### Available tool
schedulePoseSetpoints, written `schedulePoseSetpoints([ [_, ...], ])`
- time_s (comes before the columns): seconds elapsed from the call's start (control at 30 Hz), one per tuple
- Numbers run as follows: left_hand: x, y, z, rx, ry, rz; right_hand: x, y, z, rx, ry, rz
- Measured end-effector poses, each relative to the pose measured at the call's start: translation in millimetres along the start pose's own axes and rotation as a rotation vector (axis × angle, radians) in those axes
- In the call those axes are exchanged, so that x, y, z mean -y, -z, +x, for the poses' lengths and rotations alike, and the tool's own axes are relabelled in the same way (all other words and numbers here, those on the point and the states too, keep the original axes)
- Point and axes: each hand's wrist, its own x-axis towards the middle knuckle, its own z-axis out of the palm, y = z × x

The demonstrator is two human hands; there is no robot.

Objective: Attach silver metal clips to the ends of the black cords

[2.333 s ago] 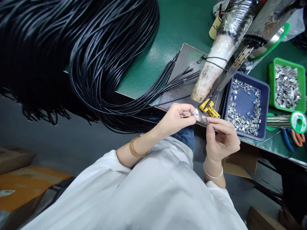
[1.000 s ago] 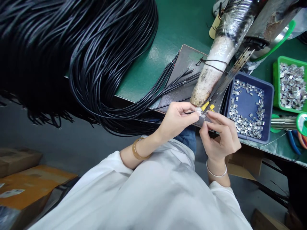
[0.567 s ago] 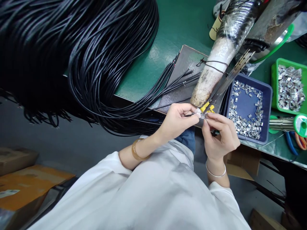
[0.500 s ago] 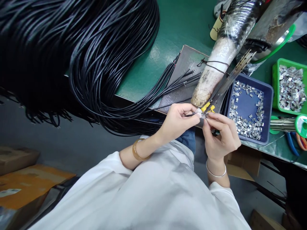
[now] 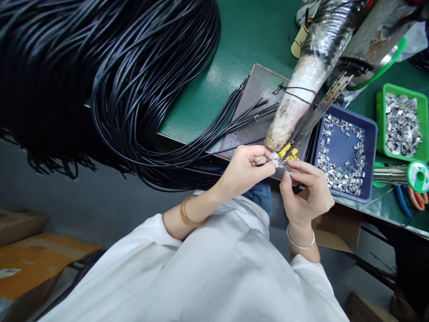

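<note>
My left hand (image 5: 243, 170) is closed, pinching a thin black cable between thumb and forefinger, with whitish covers on the fingertips. At the cable's end a small silvery metal piece (image 5: 282, 163) shows between both hands. My right hand (image 5: 306, 192) has its thumb and forefinger drawn together at that piece; its exact grip is too small to make out. Just beyond the fingertips are yellow parts (image 5: 291, 154) at the lower end of a slotted metal bar (image 5: 330, 96). The blunt end of a white wrapped tube (image 5: 290, 107) hangs close above.
A large heap of black cables (image 5: 157, 58) covers the left, some ends lying on a dark board (image 5: 256, 89). To the right are a blue tray (image 5: 370, 156) and a green tray (image 5: 380, 120) of small metal pieces, a green-ended spool (image 5: 418, 175) and plier handles (image 5: 404, 201).
The whole view has shifted slightly. Both hands stay together at the cable end, with the right fingers a little differently placed around the metal piece.
</note>
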Motion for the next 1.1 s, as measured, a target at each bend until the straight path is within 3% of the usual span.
schedulePoseSetpoints([
  [0.47, 10, -3.7, -4, -0.034, -0.215, 0.121, 3, -1, 5, -0.034, 0.015, -0.09],
  [0.73, 6, -0.8, -3, -0.003, -0.107, 0.135, 0, -1, -3, -0.042, 0.063, -0.087],
  [1.1, 7, -3.3, -7, 0.0, -0.116, 0.093, 3, 0, 2, -0.025, 0.003, -0.098],
])
